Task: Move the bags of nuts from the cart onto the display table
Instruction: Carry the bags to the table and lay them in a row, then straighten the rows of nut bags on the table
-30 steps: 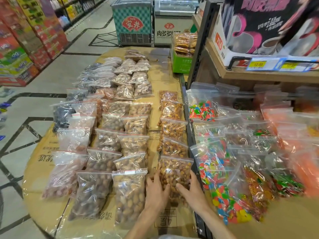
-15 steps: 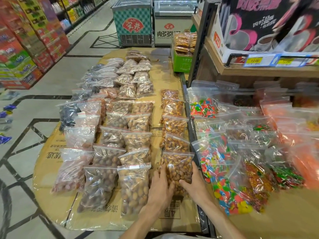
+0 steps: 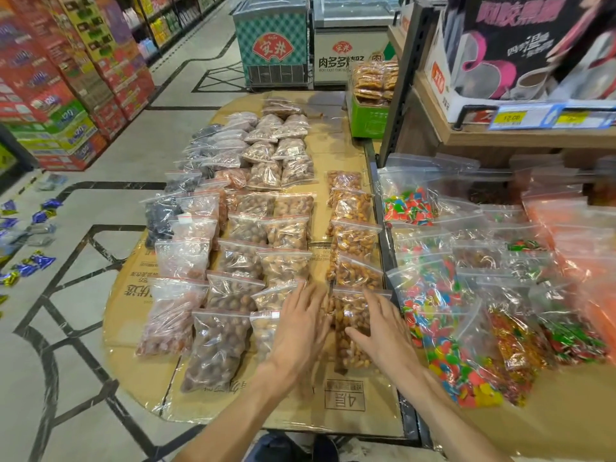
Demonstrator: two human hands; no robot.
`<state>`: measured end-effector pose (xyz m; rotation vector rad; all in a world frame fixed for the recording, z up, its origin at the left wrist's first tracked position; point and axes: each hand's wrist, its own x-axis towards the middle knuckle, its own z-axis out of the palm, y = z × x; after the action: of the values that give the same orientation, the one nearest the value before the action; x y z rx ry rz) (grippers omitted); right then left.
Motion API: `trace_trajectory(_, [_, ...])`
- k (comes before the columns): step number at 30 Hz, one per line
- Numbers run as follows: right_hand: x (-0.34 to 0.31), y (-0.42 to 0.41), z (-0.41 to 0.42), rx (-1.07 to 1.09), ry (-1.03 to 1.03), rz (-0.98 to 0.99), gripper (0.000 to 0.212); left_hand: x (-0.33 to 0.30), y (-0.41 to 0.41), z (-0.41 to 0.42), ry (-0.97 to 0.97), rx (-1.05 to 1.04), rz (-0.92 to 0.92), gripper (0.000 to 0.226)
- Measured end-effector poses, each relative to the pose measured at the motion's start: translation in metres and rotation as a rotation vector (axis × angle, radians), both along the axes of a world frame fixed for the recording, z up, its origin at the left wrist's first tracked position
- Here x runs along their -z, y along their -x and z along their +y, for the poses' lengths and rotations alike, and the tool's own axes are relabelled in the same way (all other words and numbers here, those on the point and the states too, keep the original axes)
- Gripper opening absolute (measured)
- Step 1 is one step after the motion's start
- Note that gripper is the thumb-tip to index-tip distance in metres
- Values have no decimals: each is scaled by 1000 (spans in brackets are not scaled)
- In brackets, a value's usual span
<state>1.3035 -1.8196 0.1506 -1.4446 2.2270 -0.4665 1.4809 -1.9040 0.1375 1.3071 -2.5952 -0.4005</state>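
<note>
A clear zip bag of golden-brown nuts [image 3: 350, 315] lies at the near end of the right-hand column on the cardboard-covered display table [image 3: 363, 415]. My left hand [image 3: 301, 328] lies flat with straight fingers along the bag's left edge. My right hand [image 3: 380, 328] rests on the bag's right side, fingers spread and nearly straight. More bags of the same nuts [image 3: 355, 241] run away from me in that column. Rows of other nut bags [image 3: 246, 251] fill the table to the left. No cart is in view.
Bags of coloured candy [image 3: 430, 295] cover the adjoining surface on the right, past a dark metal rail [image 3: 386, 248]. A wooden shelf [image 3: 500, 138] with price tags hangs above it. Freezers [image 3: 273, 45] stand beyond the table. Small wrapped sweets [image 3: 33, 235] lie scattered on the floor at left.
The camera has pulled back and up, showing more of the table's near edge. Both hands stay at the nearest nut bag, the fingers flatter and more spread than before.
</note>
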Motion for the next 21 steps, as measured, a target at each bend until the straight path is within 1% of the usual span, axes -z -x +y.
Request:
trace_trajectory(4, [-7, -11, -20, -50, -35, 21, 96, -10, -26, -22, -61, -47, -1, 60])
trace_trajectory(12, [-15, -41, -70, -90, -46, 33, 97, -14, -68, -74, -112, -104, -92, 65])
trace_trajectory(18, [-21, -64, -120, -91, -28, -37, 96, -10, -88, -127, -102, -130, -84, 66])
trace_trajectory(21, [-21, -66, -148, -71, -49, -57, 98, -8, -93, -156, -68, -129, -95, 74])
